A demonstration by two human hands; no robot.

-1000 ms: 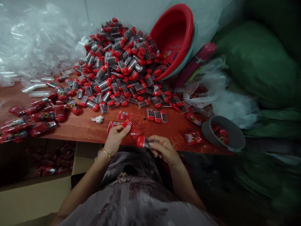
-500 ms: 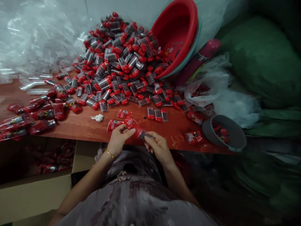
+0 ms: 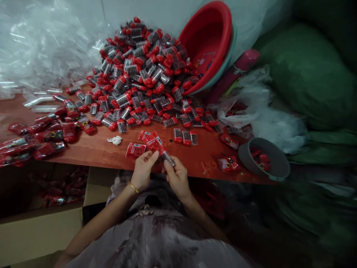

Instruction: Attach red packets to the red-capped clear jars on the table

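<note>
My left hand (image 3: 143, 169) pinches a small red printed packet (image 3: 155, 143) near the table's front edge. In my right hand (image 3: 177, 178) is a small clear container with dark contents (image 3: 168, 159), held at the packet's lower end. Whether the container is inside the packet's mouth or only against it, I cannot tell. More red packets (image 3: 135, 150) lie flat just beyond my left hand. To the right, three red-capped containers (image 3: 186, 137) stand side by side in a row on the table.
A large pile of red-capped containers (image 3: 134, 74) covers the back, against a tilted red basin (image 3: 227, 37). Filled red packets (image 3: 47, 136) lie at left above an open cardboard box (image 3: 41, 227). A grey bowl (image 3: 283, 163) sits at the right edge. Clear plastic sleeves (image 3: 50, 48) heap back left.
My right hand has moved left, closer to my left hand, bringing the container nearer the packet. The packet has tilted, its printed far end now lying further right and more upright.
</note>
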